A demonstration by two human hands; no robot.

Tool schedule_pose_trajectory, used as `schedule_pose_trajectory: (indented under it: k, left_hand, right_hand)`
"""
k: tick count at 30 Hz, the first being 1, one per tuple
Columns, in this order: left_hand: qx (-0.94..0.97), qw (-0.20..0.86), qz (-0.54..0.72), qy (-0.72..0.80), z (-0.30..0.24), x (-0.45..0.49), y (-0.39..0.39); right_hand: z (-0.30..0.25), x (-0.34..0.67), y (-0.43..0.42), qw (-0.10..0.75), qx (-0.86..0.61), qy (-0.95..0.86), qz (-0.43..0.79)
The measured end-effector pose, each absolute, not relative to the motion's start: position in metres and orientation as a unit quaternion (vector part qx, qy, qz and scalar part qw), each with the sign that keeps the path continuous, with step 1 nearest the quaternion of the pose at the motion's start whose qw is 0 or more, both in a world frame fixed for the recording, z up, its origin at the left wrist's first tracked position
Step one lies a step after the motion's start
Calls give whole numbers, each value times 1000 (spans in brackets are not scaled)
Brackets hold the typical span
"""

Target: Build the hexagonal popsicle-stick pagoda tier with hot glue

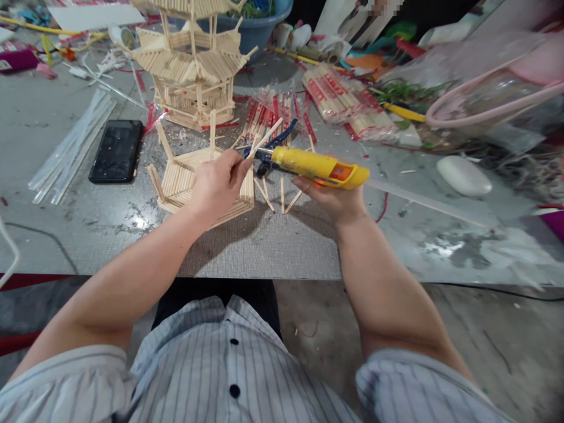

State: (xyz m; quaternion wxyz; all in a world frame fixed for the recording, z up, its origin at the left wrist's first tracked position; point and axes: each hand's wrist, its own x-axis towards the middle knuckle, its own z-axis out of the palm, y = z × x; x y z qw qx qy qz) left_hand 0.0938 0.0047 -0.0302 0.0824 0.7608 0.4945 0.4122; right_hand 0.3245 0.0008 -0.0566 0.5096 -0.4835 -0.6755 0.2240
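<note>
My left hand (221,180) is closed, pinching a thin wooden stick (268,134) over a flat stick platform (181,187). Several short posts (164,141) of sticks stand up from that platform's edge. My right hand (331,197) wraps the yellow hot glue gun (312,165), tilted on its side. Its nozzle end points left, at or very near the stick in my left hand; whether they touch I cannot tell. A few loose cut sticks (282,195) lie on the table between my hands.
A tiered stick pagoda (194,64) stands behind the platform. A black phone (117,151) and clear glue sticks (73,147) lie at left. Wrapped stick bundles (335,94), a white oval object (464,175) and a pink-rimmed item (493,88) lie at right. A blue tub (259,35) stands behind.
</note>
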Motion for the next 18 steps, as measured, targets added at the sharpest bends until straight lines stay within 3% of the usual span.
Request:
schedule_pose_trajectory:
  k: [18]
  left_hand:
    - [762, 106, 425, 477, -29, 93, 4]
  right_hand:
    - [-50, 327, -1, 490, -532, -654, 220]
